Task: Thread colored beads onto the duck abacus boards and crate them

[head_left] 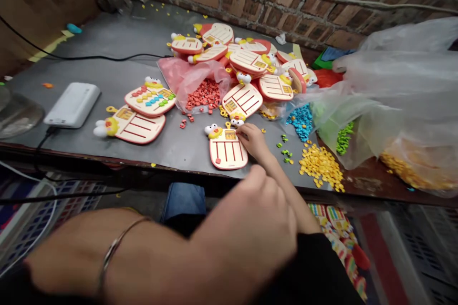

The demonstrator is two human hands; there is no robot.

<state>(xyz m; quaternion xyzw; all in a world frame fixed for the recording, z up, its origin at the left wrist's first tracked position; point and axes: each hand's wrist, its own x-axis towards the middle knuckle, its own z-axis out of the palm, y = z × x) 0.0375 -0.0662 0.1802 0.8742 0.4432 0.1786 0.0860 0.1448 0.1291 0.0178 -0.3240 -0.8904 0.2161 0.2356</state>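
Board (229, 148) with one red piece (218, 160) lies near front edge of the desk (186, 145). Right hand (252, 140) touches the board's corner; whether it grips something, I cannot tell. Left hand (255, 228) is blurred, curled closed, its palm hidden.

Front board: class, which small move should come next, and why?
Probably add one piece from the red heap to the left slot of the front board: only one red piece sits there, and the other three slots look empty.
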